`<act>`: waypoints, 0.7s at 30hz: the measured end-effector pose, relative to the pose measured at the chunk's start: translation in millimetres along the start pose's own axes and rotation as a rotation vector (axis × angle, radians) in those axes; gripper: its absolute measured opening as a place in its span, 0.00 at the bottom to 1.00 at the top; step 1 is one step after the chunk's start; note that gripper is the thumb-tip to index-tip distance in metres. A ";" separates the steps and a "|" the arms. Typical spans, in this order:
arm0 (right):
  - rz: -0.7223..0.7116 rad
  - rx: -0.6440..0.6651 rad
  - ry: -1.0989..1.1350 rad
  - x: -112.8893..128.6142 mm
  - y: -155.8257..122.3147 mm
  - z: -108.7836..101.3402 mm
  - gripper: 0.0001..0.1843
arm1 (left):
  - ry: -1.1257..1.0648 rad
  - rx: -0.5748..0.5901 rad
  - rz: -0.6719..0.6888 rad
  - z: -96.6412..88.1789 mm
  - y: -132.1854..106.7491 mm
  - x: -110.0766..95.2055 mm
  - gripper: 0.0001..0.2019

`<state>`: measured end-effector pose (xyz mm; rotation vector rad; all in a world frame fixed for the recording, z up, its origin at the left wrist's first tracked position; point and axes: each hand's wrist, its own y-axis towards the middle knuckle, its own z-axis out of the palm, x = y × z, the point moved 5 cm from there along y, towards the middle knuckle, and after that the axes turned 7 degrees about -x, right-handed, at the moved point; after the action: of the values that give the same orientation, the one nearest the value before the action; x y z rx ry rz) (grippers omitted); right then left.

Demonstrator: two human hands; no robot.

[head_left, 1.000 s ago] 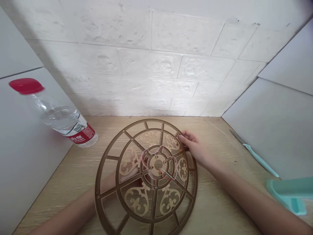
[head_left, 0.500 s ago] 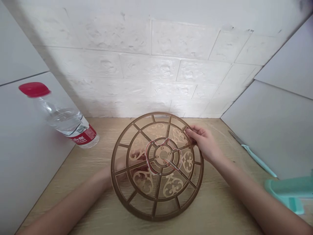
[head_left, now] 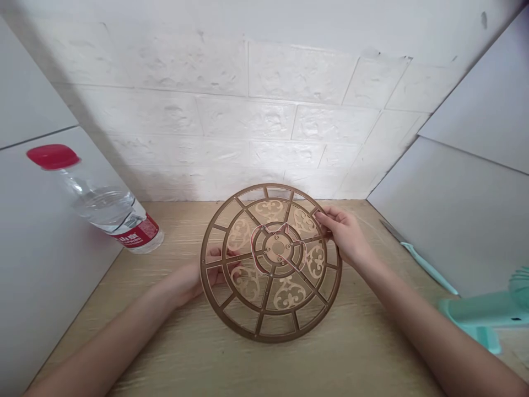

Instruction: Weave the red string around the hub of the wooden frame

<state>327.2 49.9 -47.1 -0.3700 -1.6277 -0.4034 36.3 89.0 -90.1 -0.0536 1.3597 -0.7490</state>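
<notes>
A round brown fretwork disc [head_left: 269, 335] with spokes and scrolled cut-outs stands tilted above the wooden tabletop [head_left: 330, 353]. A thin red wire [head_left: 257, 259] loops around its central hub. My right hand [head_left: 345, 234] grips the disc's upper right rim between fingers and thumb. My left hand [head_left: 198, 278] is behind the disc's left side, its fingers showing through the openings. How those fingers meet the disc is hidden.
A water bottle [head_left: 105, 210] with a red cap lies tilted at the left against a white panel [head_left: 45, 248]. A teal-handled knife [head_left: 425, 268] lies at the right, near a teal object [head_left: 481, 311]. A white brick-textured wall [head_left: 206, 110] stands behind.
The disc has moved farther from me toward the wall and looks smaller. Both hands have moved with it.
</notes>
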 end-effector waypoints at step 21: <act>-0.059 0.021 -0.155 12.1 -14.1 7.2 0.14 | 0.700 -0.490 0.539 9.0 -36.2 -51.2 0.36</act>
<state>313.2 40.8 -36.3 -0.3442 -1.7957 -0.4101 27.0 83.9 -27.6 0.2013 2.0834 0.0588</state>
